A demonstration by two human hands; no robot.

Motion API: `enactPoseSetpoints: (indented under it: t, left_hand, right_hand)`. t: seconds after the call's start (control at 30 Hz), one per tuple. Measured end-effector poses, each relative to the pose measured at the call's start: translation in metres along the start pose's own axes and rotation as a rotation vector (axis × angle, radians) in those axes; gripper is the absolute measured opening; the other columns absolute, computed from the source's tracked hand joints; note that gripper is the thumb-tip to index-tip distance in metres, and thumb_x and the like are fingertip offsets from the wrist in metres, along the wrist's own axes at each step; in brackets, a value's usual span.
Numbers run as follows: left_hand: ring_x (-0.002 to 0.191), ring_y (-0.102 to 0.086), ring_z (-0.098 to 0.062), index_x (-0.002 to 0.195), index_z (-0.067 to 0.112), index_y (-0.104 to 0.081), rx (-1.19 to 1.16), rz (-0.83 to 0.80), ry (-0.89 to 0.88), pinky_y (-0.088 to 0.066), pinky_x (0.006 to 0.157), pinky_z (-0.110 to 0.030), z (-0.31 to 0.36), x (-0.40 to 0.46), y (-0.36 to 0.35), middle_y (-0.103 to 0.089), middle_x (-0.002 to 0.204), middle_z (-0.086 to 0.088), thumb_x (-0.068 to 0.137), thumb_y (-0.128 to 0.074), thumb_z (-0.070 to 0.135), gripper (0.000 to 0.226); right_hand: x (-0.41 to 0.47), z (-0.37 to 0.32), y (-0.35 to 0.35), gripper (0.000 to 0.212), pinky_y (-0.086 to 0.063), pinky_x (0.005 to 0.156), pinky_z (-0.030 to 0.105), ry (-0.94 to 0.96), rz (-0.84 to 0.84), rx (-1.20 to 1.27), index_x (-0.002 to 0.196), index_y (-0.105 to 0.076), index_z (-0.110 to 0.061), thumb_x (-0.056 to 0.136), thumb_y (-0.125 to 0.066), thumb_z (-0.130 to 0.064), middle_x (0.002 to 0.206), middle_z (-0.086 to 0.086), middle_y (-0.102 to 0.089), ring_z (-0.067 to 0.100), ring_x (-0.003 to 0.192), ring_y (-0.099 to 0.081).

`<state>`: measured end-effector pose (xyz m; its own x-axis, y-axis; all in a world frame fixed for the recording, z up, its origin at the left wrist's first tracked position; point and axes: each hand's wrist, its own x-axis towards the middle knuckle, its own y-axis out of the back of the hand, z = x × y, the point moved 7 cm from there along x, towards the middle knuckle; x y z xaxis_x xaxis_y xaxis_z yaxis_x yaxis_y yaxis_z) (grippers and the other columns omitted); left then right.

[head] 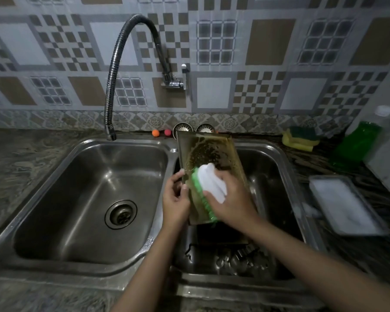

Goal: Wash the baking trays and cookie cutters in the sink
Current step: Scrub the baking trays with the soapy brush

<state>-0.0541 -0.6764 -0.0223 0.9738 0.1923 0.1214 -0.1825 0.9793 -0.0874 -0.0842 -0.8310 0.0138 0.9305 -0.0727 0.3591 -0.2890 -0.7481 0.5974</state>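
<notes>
A greasy, soapy baking tray (208, 152) stands tilted over the right basin (277, 167) of a double steel sink. My left hand (175, 199) grips its left edge. My right hand (231, 200) holds a white scrubbing brush (212, 184) with green bristles and presses it against the tray's lower half. Several metal cookie cutters (241, 258) lie in the bottom of the right basin below the tray. A second tray (347, 204) covered in white foam sits on the counter to the right.
The left basin (88, 199) holds only its drain, with a flexible tap (113, 86) arched above it. A yellow-green sponge (301, 137) and a green soap bottle (358, 143) stand at the back right. Two small balls (161, 132) and two strainers (194, 128) sit behind the sink.
</notes>
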Motion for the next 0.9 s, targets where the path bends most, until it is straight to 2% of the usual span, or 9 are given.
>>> enactPoseSetpoints:
  t: [0.07,0.13,0.27,0.37,0.43,0.53,0.7,0.8,0.9]
  left_hand:
    - [0.094,-0.059,0.002,0.113,0.020,-0.056,-0.002,-0.059,-0.004,-0.047,0.084,-0.014,0.000,-0.009,-0.006,-0.061,0.107,0.014,0.090,-0.049,-0.007,0.035]
    - [0.105,-0.060,-0.006,0.112,0.029,-0.056,-0.003,-0.106,-0.017,-0.048,0.091,-0.022,0.001,-0.016,-0.018,-0.062,0.117,0.007,0.089,-0.053,0.000,0.037]
    - [0.094,-0.062,-0.007,0.107,0.030,-0.056,-0.079,-0.005,0.057,-0.050,0.088,-0.025,-0.003,-0.006,-0.009,-0.064,0.107,-0.005,0.089,-0.050,-0.009,0.043]
    - [0.100,-0.060,-0.016,0.108,0.034,-0.058,-0.048,0.029,0.046,-0.046,0.095,-0.037,-0.004,0.001,0.010,-0.063,0.113,-0.011,0.089,-0.053,-0.004,0.043]
    - [0.112,-0.059,-0.018,0.109,0.034,-0.058,-0.043,-0.007,0.008,-0.046,0.099,-0.034,0.001,-0.003,0.004,-0.061,0.123,-0.009,0.087,-0.054,0.001,0.040]
    - [0.111,-0.059,-0.004,0.109,0.028,-0.057,-0.109,-0.029,0.027,-0.047,0.094,-0.020,0.004,-0.009,-0.012,-0.061,0.122,-0.001,0.089,-0.049,-0.009,0.043]
    - [0.113,-0.059,-0.023,0.108,0.034,-0.060,-0.143,0.018,0.110,-0.045,0.101,-0.041,-0.015,-0.003,0.005,-0.062,0.121,-0.011,0.090,-0.050,-0.005,0.045]
    - [0.115,-0.057,-0.025,0.110,0.034,-0.059,-0.121,-0.066,0.089,-0.043,0.102,-0.038,-0.010,-0.012,-0.006,-0.060,0.126,-0.014,0.089,-0.054,-0.001,0.041]
    - [0.122,-0.054,-0.026,0.111,0.030,-0.057,-0.080,-0.203,0.016,-0.039,0.108,-0.049,-0.001,-0.027,-0.029,-0.060,0.126,-0.008,0.085,-0.053,0.009,0.034]
  right_hand:
    - [0.025,0.017,0.015,0.051,-0.037,0.076,0.021,-0.068,0.093,-0.052,0.121,-0.055,-0.010,0.078,-0.073,-0.029,0.113,0.011,-0.062,0.026,0.103,-0.058]
    - [0.048,0.016,0.022,0.050,-0.040,0.080,0.025,-0.096,0.159,-0.051,0.120,-0.054,-0.008,0.078,-0.072,-0.029,0.115,0.012,-0.062,0.028,0.106,-0.058]
    - [0.012,-0.013,-0.011,0.053,-0.047,0.088,0.036,0.010,0.021,0.036,0.120,-0.054,-0.008,0.076,-0.069,-0.032,0.112,0.012,-0.062,0.027,0.104,-0.058]
    - [0.007,0.019,0.005,0.054,-0.046,0.085,0.031,-0.034,0.030,-0.009,0.126,-0.052,-0.009,0.080,-0.071,-0.030,0.116,0.012,-0.061,0.026,0.106,-0.058]
    - [0.025,0.042,0.023,0.055,-0.044,0.081,0.029,-0.162,0.121,-0.049,0.127,-0.051,-0.010,0.081,-0.070,-0.031,0.118,0.013,-0.060,0.029,0.108,-0.058]
    - [0.015,0.013,0.008,0.054,-0.046,0.084,0.030,-0.120,0.124,0.042,0.126,-0.051,-0.012,0.080,-0.071,-0.030,0.118,0.009,-0.060,0.023,0.106,-0.057]
    - [0.002,0.030,0.014,0.053,-0.051,0.082,0.035,-0.097,0.065,0.016,0.127,-0.049,-0.015,0.081,-0.071,-0.032,0.118,0.007,-0.059,0.022,0.105,-0.057]
    - [0.032,0.056,0.038,0.054,-0.044,0.078,0.029,-0.196,0.141,-0.005,0.128,-0.048,-0.013,0.082,-0.069,-0.032,0.122,0.010,-0.057,0.026,0.110,-0.055]
    - [0.059,0.035,0.036,0.052,-0.037,0.079,0.024,-0.141,0.188,0.001,0.124,-0.051,-0.012,0.081,-0.071,-0.032,0.120,0.008,-0.060,0.023,0.108,-0.056]
